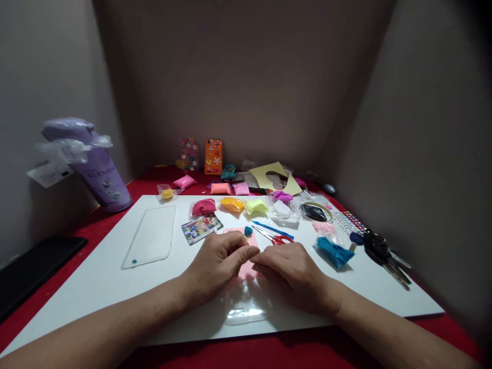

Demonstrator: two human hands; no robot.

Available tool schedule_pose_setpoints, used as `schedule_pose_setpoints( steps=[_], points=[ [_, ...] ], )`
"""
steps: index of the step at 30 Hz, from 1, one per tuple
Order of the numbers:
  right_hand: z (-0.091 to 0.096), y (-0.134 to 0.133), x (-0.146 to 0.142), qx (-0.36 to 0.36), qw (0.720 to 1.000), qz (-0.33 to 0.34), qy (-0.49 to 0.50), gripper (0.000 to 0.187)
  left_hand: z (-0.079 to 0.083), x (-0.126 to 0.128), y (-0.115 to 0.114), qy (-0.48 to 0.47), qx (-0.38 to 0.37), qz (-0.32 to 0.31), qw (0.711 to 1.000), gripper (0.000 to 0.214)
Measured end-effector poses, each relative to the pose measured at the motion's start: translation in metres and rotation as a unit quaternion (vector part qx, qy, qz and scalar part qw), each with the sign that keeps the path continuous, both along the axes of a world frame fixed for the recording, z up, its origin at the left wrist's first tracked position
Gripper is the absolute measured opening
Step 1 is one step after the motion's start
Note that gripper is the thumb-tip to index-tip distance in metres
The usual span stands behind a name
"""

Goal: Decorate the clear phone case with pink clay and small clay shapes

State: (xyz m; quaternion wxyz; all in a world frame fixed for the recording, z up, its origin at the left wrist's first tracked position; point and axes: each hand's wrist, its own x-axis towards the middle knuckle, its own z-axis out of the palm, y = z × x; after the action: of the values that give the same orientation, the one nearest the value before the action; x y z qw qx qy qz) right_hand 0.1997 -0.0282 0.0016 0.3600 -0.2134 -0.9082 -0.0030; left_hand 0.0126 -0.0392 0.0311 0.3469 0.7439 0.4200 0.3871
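Note:
My left hand [221,264] and my right hand [294,274] meet at the fingertips over the middle of the white board [103,287]. Both have their fingers drawn together in a pinch; whatever is between them is too small or hidden. Beneath them lies a pink sheet [248,271], partly covered by my fingers, with a clear plastic piece [248,312] nearer to me. A small teal lump of clay [248,231] sits just beyond my fingers. Past my right hand are red-handled scissors [282,239] and a slim blue tool [274,228].
A clear phone case [151,236] and a picture card [202,228] lie left. Several clay packets, one blue [334,252], stand around the board. Keys [388,256] rest at the right edge. A purple tumbler [98,174] leans far left; decorated cases [213,156] stand behind.

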Motion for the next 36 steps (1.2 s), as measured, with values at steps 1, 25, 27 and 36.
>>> schedule_pose_setpoints(
  steps=[1, 25, 27, 36],
  points=[
    [-0.0003, 0.0001, 0.0001, 0.001, 1.000, 0.001, 0.001, 0.019, -0.0006, -0.0001, 0.0004, -0.002, -0.004, 0.001, 1.000, 0.033],
    [-0.0026, 0.0010, 0.0000, -0.008, 1.000, -0.007, 0.000, 0.018, -0.0023, -0.0005, 0.0019, 0.002, -0.030, -0.028, 0.999, 0.030],
    [-0.0027, 0.0009, -0.0002, -0.010, 1.000, -0.010, -0.003, 0.018, -0.0025, -0.0009, 0.0021, 0.003, -0.031, -0.029, 0.999, 0.030],
    [-0.0034, 0.0006, 0.0011, -0.010, 1.000, -0.004, -0.004, 0.017, -0.0029, -0.0014, 0.0021, 0.014, -0.042, -0.028, 0.999, 0.031]
  ],
)
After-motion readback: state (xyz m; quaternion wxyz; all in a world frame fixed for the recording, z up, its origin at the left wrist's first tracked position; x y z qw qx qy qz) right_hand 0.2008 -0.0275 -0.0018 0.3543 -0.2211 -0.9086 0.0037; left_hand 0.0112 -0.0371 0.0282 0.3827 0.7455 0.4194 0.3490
